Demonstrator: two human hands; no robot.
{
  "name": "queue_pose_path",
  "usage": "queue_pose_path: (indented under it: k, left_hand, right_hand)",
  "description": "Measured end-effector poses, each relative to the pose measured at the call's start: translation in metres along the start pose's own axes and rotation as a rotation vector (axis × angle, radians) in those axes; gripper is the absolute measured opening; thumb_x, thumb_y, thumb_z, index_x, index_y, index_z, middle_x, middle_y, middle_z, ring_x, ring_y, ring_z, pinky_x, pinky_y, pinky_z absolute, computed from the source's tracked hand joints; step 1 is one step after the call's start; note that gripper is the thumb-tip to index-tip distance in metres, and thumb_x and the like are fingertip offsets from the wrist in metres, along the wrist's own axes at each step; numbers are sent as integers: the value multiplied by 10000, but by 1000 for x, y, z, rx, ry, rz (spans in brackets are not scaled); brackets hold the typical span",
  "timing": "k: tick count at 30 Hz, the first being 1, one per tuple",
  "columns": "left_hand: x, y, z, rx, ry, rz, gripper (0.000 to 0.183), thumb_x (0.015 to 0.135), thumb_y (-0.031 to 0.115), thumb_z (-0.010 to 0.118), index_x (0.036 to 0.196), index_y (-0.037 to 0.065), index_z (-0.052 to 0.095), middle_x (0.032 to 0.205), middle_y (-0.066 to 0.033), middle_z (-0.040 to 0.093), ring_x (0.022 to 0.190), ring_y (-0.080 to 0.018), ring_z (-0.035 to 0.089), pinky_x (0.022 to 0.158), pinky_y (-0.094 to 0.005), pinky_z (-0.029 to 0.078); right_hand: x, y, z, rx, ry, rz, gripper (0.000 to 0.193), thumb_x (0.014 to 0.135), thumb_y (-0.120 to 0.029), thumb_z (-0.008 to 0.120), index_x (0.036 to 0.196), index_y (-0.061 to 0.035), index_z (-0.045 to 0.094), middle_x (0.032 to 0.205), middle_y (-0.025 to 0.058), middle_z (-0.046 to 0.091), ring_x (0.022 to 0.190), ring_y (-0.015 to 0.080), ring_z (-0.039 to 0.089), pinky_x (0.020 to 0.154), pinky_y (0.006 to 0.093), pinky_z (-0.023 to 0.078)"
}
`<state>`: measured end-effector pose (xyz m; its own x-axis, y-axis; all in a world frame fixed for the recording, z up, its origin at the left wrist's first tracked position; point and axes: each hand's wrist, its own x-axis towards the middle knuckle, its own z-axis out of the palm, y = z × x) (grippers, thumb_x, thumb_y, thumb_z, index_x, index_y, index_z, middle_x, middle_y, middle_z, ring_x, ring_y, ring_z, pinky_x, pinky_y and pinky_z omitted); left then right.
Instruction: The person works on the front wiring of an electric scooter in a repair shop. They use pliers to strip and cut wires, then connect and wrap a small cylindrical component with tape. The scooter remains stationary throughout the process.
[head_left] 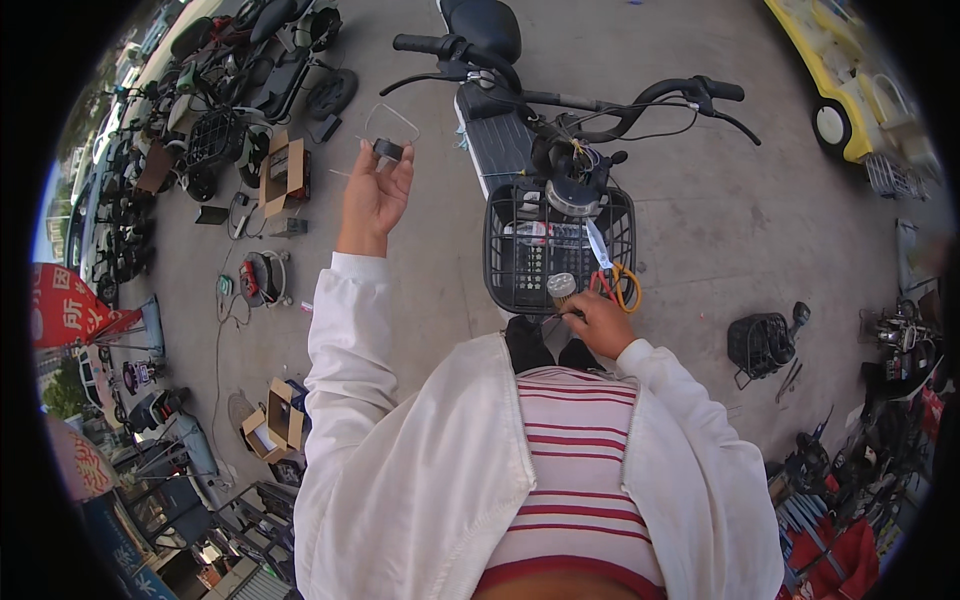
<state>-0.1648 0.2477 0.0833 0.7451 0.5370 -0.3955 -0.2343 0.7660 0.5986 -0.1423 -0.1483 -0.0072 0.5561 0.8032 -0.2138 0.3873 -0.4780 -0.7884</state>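
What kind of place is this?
It looks like an outdoor yard where scooters get fixed, though I can't be sure. A scooter has bare wires showing by its handlebars, more bikes crowd together on the left, and a loose basket sits on the ground.

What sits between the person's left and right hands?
In the head view, going from the left hand to the right hand: grey ground first, then the left part of the black wire basket.

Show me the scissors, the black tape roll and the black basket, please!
Scissors (599, 244): head view, on the blade.
Black tape roll (388, 150): head view, on its side.
Black basket (488, 250): head view, on its left rim.
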Motion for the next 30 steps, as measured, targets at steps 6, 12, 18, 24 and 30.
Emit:
queue_pose_path:
  k: [6, 12, 18, 24, 30]
  left_hand:
    - [-131, -73, 8, -59, -199, -223, 410, 1010, 255, 471, 1312, -16, 406, 1177, -272, 558, 962, -293, 665, 864, -320, 582]
    - [-211, -137, -6, 66, -231, -264, 451, 1013, 301, 438, 1324, -25, 431, 1235, -232, 576, 1072, -288, 635, 937, -352, 532]
    - [-237, -199, -13, 300, -142, -33, 422, 997, 348, 406, 1191, 8, 563, 1161, -167, 643, 1142, -295, 589, 1066, -420, 365]
    - [-234, -230, -3, 322, -344, -138, 456, 990, 357, 378, 1164, -14, 577, 1102, -159, 659, 1107, -272, 590, 1052, -412, 355]
    - [-238, -250, 16, 311, -395, -278, 430, 1005, 330, 367, 1185, -1, 574, 1085, -129, 671, 1065, -219, 608, 958, -322, 411]
  right_hand:
    - [-11, 16, 1, -35, -61, -70, 143, 851, -175, 630, 957, -82, 654, 938, 108, 629, 893, 322, 622, 762, 416, 486]
    - [-22, 2, -16, 80, -30, -111, 158, 863, -161, 629, 979, -60, 663, 934, 113, 627, 884, 314, 616, 757, 397, 480]
    - [-34, 4, -36, 110, 11, -269, 165, 888, -154, 588, 994, -52, 663, 950, 128, 637, 892, 318, 607, 787, 385, 473]
    - [-48, 8, -51, 63, 54, -302, 166, 893, -157, 571, 982, -49, 659, 948, 126, 627, 915, 316, 600, 806, 384, 471]
    - [-68, 11, -64, 70, 177, -282, 213, 856, -192, 633, 1020, -57, 640, 984, 121, 598, 886, 311, 596, 789, 386, 474]
